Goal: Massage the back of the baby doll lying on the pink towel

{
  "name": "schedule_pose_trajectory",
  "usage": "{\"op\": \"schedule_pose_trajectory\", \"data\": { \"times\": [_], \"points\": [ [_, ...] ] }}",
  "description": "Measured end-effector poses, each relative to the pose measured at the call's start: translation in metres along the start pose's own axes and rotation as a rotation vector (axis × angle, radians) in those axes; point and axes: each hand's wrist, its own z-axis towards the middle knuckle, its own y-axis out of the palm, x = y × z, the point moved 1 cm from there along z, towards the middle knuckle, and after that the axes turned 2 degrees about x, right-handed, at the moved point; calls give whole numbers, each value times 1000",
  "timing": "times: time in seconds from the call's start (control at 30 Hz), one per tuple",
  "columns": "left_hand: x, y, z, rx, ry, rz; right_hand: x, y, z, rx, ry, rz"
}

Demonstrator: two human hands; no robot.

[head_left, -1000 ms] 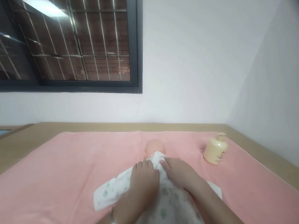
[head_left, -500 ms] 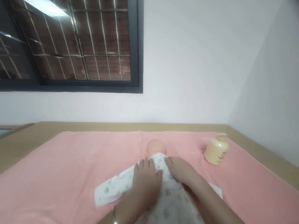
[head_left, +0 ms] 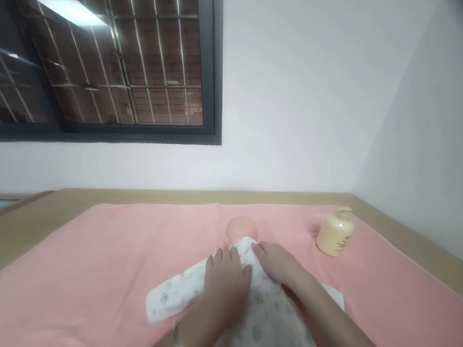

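Observation:
A doll lies on the pink cloth, its smooth round head [head_left: 241, 228] at the far end and its body under a white baby gown [head_left: 257, 326] with small green and grey prints. One long sleeve stretches out to the left; part of another shows past my right forearm. My left hand [head_left: 226, 280] rests on the gown's upper left chest, fingers stretched out and the thumb apart. At the upper right, just below the head, my right hand [head_left: 281, 261] has its fingers bent over the gown's edge, gripping the fabric. The thumb of that hand is hidden.
A pale yellow pump bottle [head_left: 335, 233] stands on the pink cloth [head_left: 100, 266] to the right. The cloth covers a padded tan surface [head_left: 17, 237] with a raised border along the white wall [head_left: 290, 105]. A dark-framed window [head_left: 126, 57] with bars is above.
Almost nothing differs. My right fingertips have shifted very slightly left along the gown's neck edge; my left hand stays on the chest.

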Motion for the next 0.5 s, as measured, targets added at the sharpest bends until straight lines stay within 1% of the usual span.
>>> {"op": "schedule_pose_trajectory", "data": {
  "times": [0.1, 0.23, 0.33, 0.4, 0.5],
  "points": [
    [-4, -1, 3, -5, 0, -33, 0, -1, -3, -6, -14, -17],
    [-18, 2, 15, -46, -51, -138, -14, -4, -22, 48, -78, -202],
    [-24, 7, 23, -63, -70, -206, -22, -3, -31, 72, -102, -244],
    [-26, 10, 26, -68, -104, -233, -23, -2, -29, 68, -88, -244],
    [-26, 13, 28, -62, -133, -255, -21, 1, -20, 79, -6, -214]
  ]
}}
